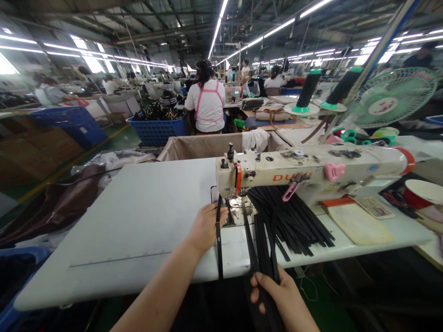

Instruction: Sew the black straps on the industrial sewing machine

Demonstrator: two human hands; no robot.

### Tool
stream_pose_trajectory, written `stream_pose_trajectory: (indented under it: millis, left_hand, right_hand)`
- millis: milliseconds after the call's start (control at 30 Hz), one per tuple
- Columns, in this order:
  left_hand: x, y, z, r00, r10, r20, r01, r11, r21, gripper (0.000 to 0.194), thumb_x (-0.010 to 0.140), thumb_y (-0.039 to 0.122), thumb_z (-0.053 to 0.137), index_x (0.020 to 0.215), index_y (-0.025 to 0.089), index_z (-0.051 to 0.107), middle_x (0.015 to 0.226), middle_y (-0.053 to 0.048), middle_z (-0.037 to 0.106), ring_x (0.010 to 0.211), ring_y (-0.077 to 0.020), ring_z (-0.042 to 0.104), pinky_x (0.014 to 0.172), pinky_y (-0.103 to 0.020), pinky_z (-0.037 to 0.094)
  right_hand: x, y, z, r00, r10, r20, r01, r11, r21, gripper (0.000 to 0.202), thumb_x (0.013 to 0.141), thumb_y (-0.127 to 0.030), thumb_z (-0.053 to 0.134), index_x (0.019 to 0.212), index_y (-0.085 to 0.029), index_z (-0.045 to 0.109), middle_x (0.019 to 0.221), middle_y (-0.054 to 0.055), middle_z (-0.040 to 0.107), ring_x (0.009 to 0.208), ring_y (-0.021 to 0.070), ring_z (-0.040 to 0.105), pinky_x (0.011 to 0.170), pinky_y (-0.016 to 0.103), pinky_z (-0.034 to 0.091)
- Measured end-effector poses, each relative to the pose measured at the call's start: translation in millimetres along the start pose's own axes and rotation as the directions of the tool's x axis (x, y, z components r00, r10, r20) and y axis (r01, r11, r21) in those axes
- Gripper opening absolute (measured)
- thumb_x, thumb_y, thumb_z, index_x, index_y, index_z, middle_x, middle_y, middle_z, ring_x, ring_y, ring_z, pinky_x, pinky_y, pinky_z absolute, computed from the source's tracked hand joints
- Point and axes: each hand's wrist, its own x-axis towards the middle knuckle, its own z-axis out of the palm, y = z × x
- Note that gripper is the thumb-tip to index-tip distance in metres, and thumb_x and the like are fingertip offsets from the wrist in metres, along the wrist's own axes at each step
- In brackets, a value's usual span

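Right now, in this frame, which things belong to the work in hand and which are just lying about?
In use:
- black strips, some gripped in the right hand, one running across the left hand
- sewing machine
- white worktable
- black thread cones, probably

Apparently just nearby:
- green fan
- yellow pad with orange edge
- blue basket

Table: smooth white top (pixel 145 216), stretching well out to the left of the sewing machine.
Sewing machine (pixel 346 166): cream-coloured, standing on the tabletop.
Black straps (pixel 294 221): loose heap, fanned out under and in front of the machine's arm.
Narrow strap (pixel 219 253): over the front edge, below the machine's needle end.
Yellowish pad (pixel 360 223): flat, orange-edged, before the machine's right part.
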Motion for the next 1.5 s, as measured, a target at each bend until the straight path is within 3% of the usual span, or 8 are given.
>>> stream_pose_trajectory:
  millis: [100,233,533,833,1033,1233,1400,1500]
  left_hand:
    - [0.2,0.3,0.3,1.000,-0.011,0.005,0.011,1.000,0.007,0.033,0.106,0.033,0.048,0.117,0.022,0.077,0.121,-0.009,0.077,0.124,-0.0265,0.066,0.112,-0.047,0.050]
    - [0.5,1.1,0.7,1.000,-0.008,0.002,0.008,1.000,0.018,0.034,0.106,0.031,0.047,0.117,0.022,0.077,0.121,-0.010,0.077,0.123,-0.0260,0.067,0.112,-0.048,0.050]
    - [0.1,0.1,0.8,0.999,0.004,0.036,-0.006,0.998,0.069,0.032,0.105,0.032,0.049,0.124,0.023,0.074,0.127,-0.008,0.075,0.129,-0.0266,0.063,0.116,-0.049,0.047]
    - [-1.2,0.0,1.0,0.996,-0.004,0.086,-0.007,0.992,0.125,0.034,0.105,0.033,0.049,0.130,0.021,0.070,0.135,-0.009,0.071,0.133,-0.0275,0.060,0.117,-0.051,0.045]
    - [-1.8,-1.2,0.5,0.997,-0.008,0.078,0.000,0.995,0.097,0.035,0.105,0.035,0.049,0.129,0.022,0.070,0.136,-0.008,0.070,0.134,-0.0269,0.059,0.119,-0.050,0.044]
    - [1.2,-8.3,2.2,0.990,-0.136,0.024,0.138,0.988,-0.063,0.043,0.108,0.042,0.038,0.115,0.022,0.075,0.130,-0.007,0.073,0.132,-0.0259,0.060,0.119,-0.046,0.044]
    - [19.6,-32.4,4.9,0.912,-0.393,-0.113,0.376,0.915,-0.149,0.049,0.108,0.046,0.033,0.104,0.020,0.074,0.120,-0.010,0.074,0.116,-0.0255,0.068,0.108,-0.044,0.053]
    - [39.4,-49.0,6.8,0.938,-0.338,-0.077,0.334,0.940,-0.064,0.030,0.101,0.038,0.050,0.101,0.019,0.073,0.118,-0.011,0.074,0.120,-0.0293,0.066,0.112,-0.050,0.049]
  right_hand:
    - [6.4,3.4,0.5,0.999,-0.031,-0.026,0.032,0.999,0.015,0.059,0.058,-0.063,0.090,0.088,-0.019,0.063,0.060,-0.001,0.069,0.039,0.0116,0.058,0.034,0.019,0.036]
    - [10.6,4.7,3.3,0.997,-0.078,-0.024,0.078,0.997,-0.008,0.062,0.060,-0.072,0.085,0.080,-0.019,0.060,0.053,-0.003,0.065,0.035,0.0113,0.055,0.034,0.020,0.037]
    - [6.6,3.9,4.3,0.995,-0.095,-0.001,0.095,0.995,-0.032,0.056,0.065,-0.068,0.084,0.082,-0.021,0.058,0.051,-0.004,0.065,0.033,0.0101,0.051,0.034,0.020,0.035]
    - [-1.4,-2.0,8.9,0.992,-0.123,-0.030,0.121,0.991,-0.062,0.052,0.074,-0.061,0.080,0.098,-0.019,0.061,0.052,-0.006,0.064,0.033,0.0080,0.045,0.037,0.021,0.034]
    - [-1.6,-3.6,9.4,0.993,-0.114,-0.040,0.112,0.992,-0.056,0.059,0.072,-0.060,0.082,0.110,-0.019,0.061,0.051,-0.007,0.064,0.034,0.0092,0.048,0.037,0.020,0.035]
    - [1.9,-0.1,4.1,0.995,-0.097,-0.005,0.096,0.993,-0.069,0.071,0.070,-0.066,0.081,0.117,-0.017,0.060,0.051,-0.005,0.064,0.033,0.0110,0.049,0.034,0.021,0.035]
    - [0.4,4.5,2.2,0.993,-0.113,0.026,0.114,0.991,-0.070,0.073,0.072,-0.069,0.079,0.119,-0.017,0.060,0.053,-0.006,0.063,0.035,0.0102,0.049,0.035,0.021,0.034]
    - [2.7,8.8,4.1,0.992,-0.107,0.059,0.112,0.991,-0.080,0.077,0.070,-0.071,0.079,0.122,-0.017,0.059,0.053,-0.006,0.063,0.034,0.0107,0.049,0.034,0.021,0.033]
